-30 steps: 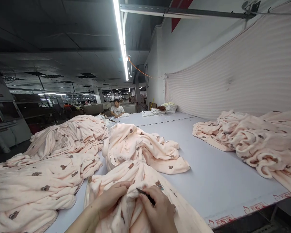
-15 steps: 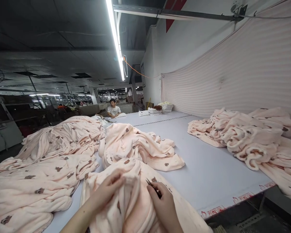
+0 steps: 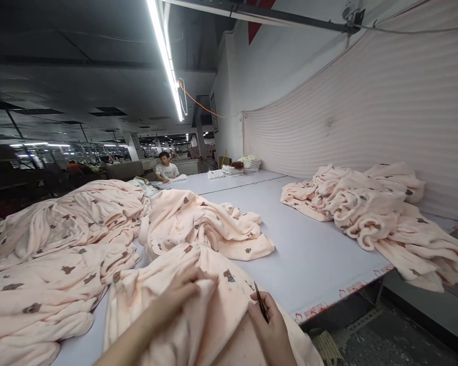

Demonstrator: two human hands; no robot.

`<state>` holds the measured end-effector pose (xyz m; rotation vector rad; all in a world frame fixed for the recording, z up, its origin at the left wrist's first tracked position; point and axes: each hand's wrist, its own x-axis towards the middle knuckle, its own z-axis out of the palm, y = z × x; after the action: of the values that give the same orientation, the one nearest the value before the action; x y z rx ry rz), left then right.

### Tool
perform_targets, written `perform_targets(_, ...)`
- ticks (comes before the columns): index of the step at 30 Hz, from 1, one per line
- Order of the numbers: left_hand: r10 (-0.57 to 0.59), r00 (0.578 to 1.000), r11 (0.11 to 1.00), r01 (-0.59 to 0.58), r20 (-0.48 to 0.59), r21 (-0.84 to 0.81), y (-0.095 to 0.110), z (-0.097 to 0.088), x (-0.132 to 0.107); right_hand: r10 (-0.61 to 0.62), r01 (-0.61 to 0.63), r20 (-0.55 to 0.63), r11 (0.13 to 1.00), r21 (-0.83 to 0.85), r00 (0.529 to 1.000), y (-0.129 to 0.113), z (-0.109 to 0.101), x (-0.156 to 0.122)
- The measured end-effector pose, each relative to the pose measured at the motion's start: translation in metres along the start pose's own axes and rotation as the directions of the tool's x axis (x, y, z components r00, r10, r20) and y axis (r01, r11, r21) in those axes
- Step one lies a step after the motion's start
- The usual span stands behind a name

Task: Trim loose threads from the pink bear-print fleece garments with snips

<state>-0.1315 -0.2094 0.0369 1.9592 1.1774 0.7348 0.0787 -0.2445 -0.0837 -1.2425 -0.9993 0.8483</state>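
Observation:
My left hand (image 3: 185, 290) is closed on a gathered fold of a pale pink fleece garment (image 3: 229, 315) printed with small brown bears. This garment spreads over the near part of the table and down toward me. In my right hand (image 3: 269, 323) is a small pair of dark thread snips (image 3: 261, 303), its pointed end up and away from me. The right hand is just right of the raised fold, close over the cloth. Directly beyond lies another crumpled pink fleece piece (image 3: 198, 218).
Pink fleece heaps lie on the left (image 3: 68, 223) and right (image 3: 359, 203) of the pale table (image 3: 290, 254). Folded white stacks (image 3: 248, 163) stand at its far end, where a person (image 3: 167, 168) handles white cloth. A striped pink sheet (image 3: 359, 101) hangs along the right wall.
The view has turned slightly right. My right hand has moved right, away from the left hand, and the snips now point more upward. My left hand still grips the fleece fold.

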Motion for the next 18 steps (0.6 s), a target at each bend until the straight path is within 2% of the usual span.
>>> perform_targets(1, -0.028, 0.999, 0.998, 0.025, -0.039, -0.055, 0.0, -0.016, -0.002, 0.01, -0.009, 0.046, 1.0, -0.021, 0.999, 0.005, -0.003, 0.0)
perform_targets(2, -0.044, 0.998, 0.998, 0.042, -0.052, -0.043, 0.001, -0.029, -0.004, 0.021, -0.018, 0.098, 0.999, -0.037, 0.995, 0.008, -0.004, -0.001)
perform_targets(4, -0.085, 0.996, 0.986, 0.082, 0.013, 0.143, 0.005, -0.043, -0.008, 0.037, -0.029, 0.163, 0.998, -0.049, 0.986, 0.011, 0.0, -0.001)
perform_targets(5, -0.122, 0.99, 0.96, 0.098, 0.076, 0.263, 0.007, -0.042, -0.009, 0.029, -0.023, 0.175, 0.999, -0.04, 0.984, 0.009, 0.004, -0.002)
perform_targets(7, -0.186, 0.97, 0.878, 0.092, 0.158, 0.469, 0.009, -0.024, -0.011, -0.024, 0.026, 0.189, 1.0, -0.005, 0.982, 0.004, 0.015, -0.003)
perform_targets(9, -0.159, 0.975, 0.835, 0.048, 0.157, 0.548, 0.007, 0.005, -0.01, -0.102, 0.1, 0.199, 0.995, 0.019, 0.975, -0.002, 0.027, -0.007)
perform_targets(10, -0.127, 0.982, 0.842, 0.032, 0.14, 0.538, 0.005, 0.018, -0.009, -0.14, 0.14, 0.196, 0.99, 0.012, 0.971, -0.004, 0.033, -0.009)
perform_targets(12, -0.085, 0.99, 0.915, 0.032, 0.115, 0.402, -0.002, 0.035, -0.007, -0.212, 0.22, 0.139, 0.974, -0.048, 0.967, -0.006, 0.043, -0.013)
perform_targets(14, -0.087, 0.989, 0.988, 0.07, 0.119, 0.141, -0.01, 0.036, -0.007, -0.313, 0.317, 0.053, 0.939, -0.13, 0.948, -0.006, 0.052, -0.018)
perform_targets(16, -0.098, 0.989, 0.985, 0.113, 0.113, -0.134, -0.017, 0.026, -0.011, -0.408, 0.404, 0.02, 0.895, -0.191, 0.913, -0.005, 0.059, -0.022)
perform_targets(18, -0.113, 0.991, 0.914, 0.134, 0.076, -0.382, -0.025, 0.015, -0.018, -0.431, 0.433, 0.054, 0.879, -0.202, 0.901, -0.004, 0.062, -0.027)
